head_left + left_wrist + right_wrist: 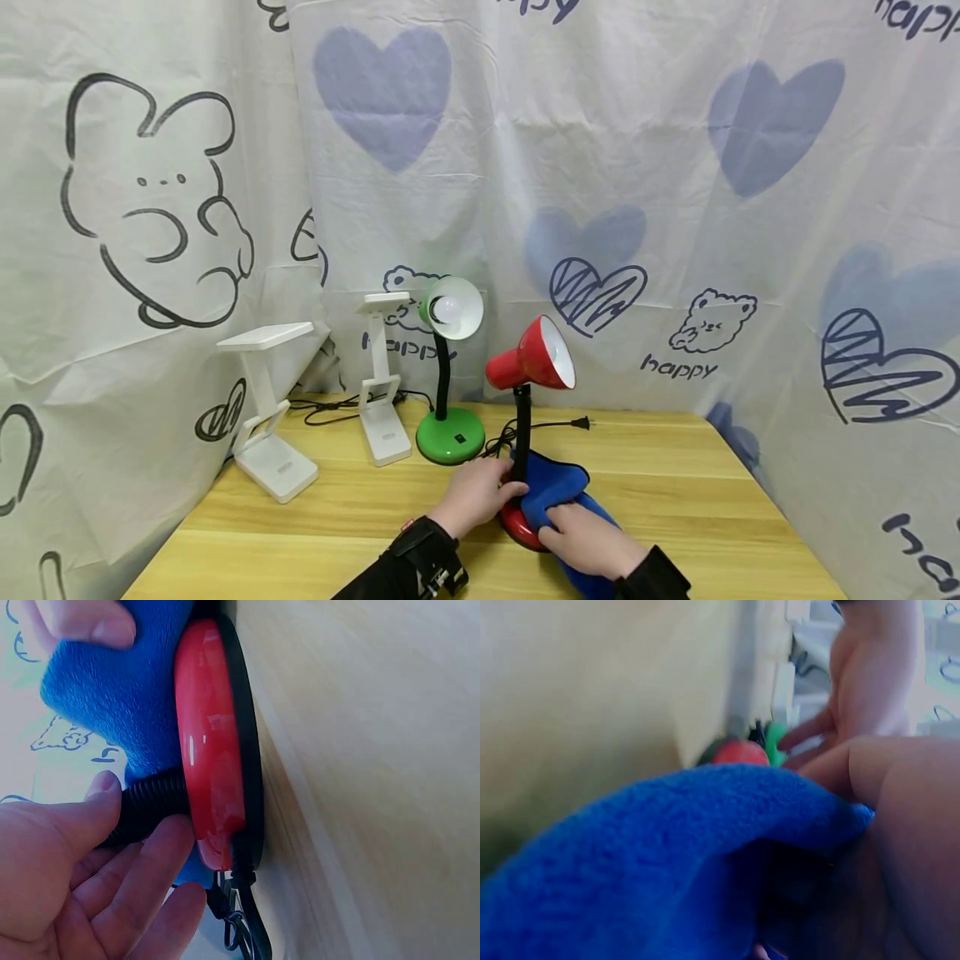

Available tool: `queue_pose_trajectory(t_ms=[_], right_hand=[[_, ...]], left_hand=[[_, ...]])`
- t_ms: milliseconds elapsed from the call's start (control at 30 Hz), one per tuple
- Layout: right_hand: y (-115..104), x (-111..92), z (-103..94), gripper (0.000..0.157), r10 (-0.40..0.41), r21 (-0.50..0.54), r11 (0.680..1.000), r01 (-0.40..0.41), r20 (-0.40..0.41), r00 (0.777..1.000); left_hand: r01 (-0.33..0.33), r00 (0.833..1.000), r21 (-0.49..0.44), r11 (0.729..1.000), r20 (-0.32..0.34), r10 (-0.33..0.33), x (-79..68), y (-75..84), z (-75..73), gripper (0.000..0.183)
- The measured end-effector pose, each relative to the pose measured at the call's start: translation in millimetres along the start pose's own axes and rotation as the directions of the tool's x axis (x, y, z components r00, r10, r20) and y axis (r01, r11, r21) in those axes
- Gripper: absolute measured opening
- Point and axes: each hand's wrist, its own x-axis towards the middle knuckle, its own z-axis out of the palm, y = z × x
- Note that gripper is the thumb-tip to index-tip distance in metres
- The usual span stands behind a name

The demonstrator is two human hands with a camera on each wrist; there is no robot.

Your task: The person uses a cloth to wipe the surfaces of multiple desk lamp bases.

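Note:
A red desk lamp [531,357] with a black flexible neck stands near the middle of the table, its head turned to the right. My left hand [477,495] grips the neck low down; in the left wrist view the thumb and fingers curl round the ribbed black neck [154,802], just above the red base [206,742]. My right hand [588,537] holds a fluffy blue cloth [555,483] against the right side of the base. Much of that cloth [667,825] hangs loose in the right wrist view, where it hides most of the lamp.
Behind the hands stands a green lamp [450,437] with a white-lined head. Two white folding lamps [279,467] [386,433] are to its left. Black cords [330,407] and a plug [580,422] lie on the wooden table [675,492]. Printed curtains [637,150] hang behind and beside it.

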Motion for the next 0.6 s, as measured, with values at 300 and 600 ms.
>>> queue_pose_trajectory(t_ms=[300,600], right_hand=[[28.6,34.8,-7.1,0.025,-0.061,-0.019,0.998,0.06,-0.029,0.998],[37.1,65.9,-15.7,0.033,0.056,0.241,0.97,-0.036,-0.077,0.995]], left_hand=[[0.009,1.0,-0.017,1.0,0.027,-0.009,-1.1,0.5,-3.2,0.029],[0.017,0.999,-0.053,0.998,0.039,-0.015,-1.0,-1.2,-3.6,0.028]])
